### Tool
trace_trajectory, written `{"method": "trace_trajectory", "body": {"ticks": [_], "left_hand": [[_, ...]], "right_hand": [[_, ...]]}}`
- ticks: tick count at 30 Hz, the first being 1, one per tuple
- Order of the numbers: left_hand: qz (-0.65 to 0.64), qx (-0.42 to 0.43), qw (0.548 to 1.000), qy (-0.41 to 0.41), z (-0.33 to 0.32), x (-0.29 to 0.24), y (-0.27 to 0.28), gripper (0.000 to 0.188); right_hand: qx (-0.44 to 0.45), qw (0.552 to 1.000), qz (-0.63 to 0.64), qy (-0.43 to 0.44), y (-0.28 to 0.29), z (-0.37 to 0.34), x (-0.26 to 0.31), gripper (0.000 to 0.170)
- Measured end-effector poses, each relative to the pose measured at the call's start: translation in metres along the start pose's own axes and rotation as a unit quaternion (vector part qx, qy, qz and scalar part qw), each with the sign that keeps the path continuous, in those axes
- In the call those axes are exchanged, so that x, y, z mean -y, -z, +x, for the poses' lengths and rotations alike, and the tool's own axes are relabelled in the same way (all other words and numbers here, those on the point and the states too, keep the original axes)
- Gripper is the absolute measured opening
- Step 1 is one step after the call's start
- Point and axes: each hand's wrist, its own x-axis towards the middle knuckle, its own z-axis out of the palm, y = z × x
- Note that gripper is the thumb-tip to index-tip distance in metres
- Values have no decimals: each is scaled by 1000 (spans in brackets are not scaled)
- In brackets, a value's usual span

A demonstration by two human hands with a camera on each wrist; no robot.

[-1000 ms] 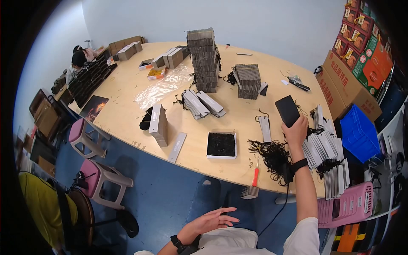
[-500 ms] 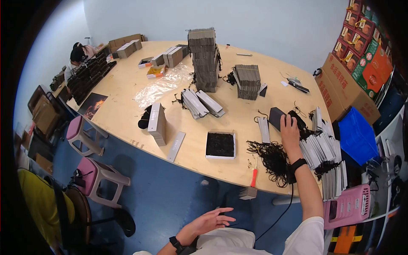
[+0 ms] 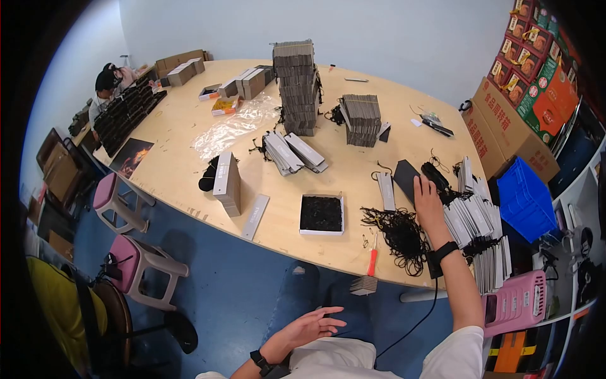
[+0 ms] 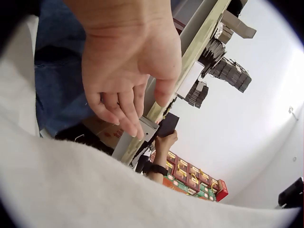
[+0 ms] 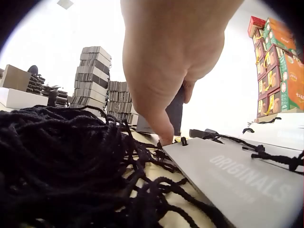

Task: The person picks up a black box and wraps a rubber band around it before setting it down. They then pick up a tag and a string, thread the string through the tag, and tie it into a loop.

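My right hand grips a dark rectangular block near the table's right side, its fingers curled over the near end. In the right wrist view the block stands behind the hand, partly hidden by it. Right below that hand lies a tangled heap of black cords. Grey tags with black strings spread to its right, and one printed tag shows large in the right wrist view. Over my lap, my left hand hangs with relaxed fingers, holding nothing.
A tall stack of grey tags and a shorter stack stand at the back. Nearer are a white box of black material, a tag block and a red-handled tool. A blue crate sits beyond the right edge.
My right hand has lowered the dark block toward the table and turned it, its fingers now over the block's near end. The left hand keeps its relaxed pose.
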Motion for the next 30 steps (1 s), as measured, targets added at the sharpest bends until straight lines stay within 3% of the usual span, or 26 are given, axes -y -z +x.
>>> {"method": "trace_trajectory", "body": {"ticks": [5, 8, 10, 14, 16, 23, 26, 27, 29, 30], "left_hand": [[5, -4, 1000, -10, 1, 0, 4, 62], [1, -19, 1000, -1, 2, 0, 5, 62], [1, -24, 1000, 2, 3, -1, 4, 62], [5, -18, 1000, -9, 1, 0, 7, 62], [12, -34, 999, -8, -1, -1, 6, 61], [25, -46, 999, -13, -4, -3, 7, 60], [42, -58, 997, -16, -3, -6, 2, 57], [58, -73, 996, -15, -3, -8, 1, 56], [74, -88, 993, -14, -2, -12, -1, 54], [104, -106, 988, -37, -4, -15, -1, 53]], "right_hand": [[46, 998, 34, 37, 11, -5, -2, 68], [51, 989, 138, -21, 7, 1, -9, 66], [38, 964, 244, -102, 4, 10, -11, 56], [19, 946, 281, -160, 7, 22, -7, 40], [-52, 926, 324, -184, 3, 25, -7, 30], [-39, 919, 303, -249, 15, 27, -8, 25], [-182, 933, 251, -182, 11, 25, -15, 27], [-180, 933, 251, -183, 19, 23, -14, 27], [-145, 790, 514, -300, 56, 20, -9, 27], [-167, 751, 571, -286, 68, 14, -5, 24]]}}
